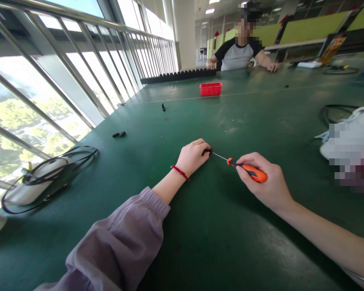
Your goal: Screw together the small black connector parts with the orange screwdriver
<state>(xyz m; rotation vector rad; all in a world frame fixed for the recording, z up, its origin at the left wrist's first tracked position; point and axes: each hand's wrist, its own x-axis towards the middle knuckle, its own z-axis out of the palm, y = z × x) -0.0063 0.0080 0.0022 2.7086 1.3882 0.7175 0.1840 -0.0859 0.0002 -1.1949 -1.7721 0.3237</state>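
Observation:
My left hand [194, 154] rests on the green table, its fingers closed round a small black part [206, 151] that I cannot make out fully. In my right hand [265, 182] is a screwdriver [255, 173] with an orange and black handle and a thin metal shaft. The shaft points left, and its tip meets the black part at my left fingertips. Two further small black pieces lie on the table: one [119, 134] to the left of my left hand, the other [163, 107] farther off.
A red plastic bin [211, 89] stands farther back, near a long black toothed strip [182, 75]. Another person [239, 52] sits across the table [182, 242]. Coiled black cable lies over a white object [36, 182] at left, beside the metal railing [87, 34]. A blurred white item [352, 137] is at right.

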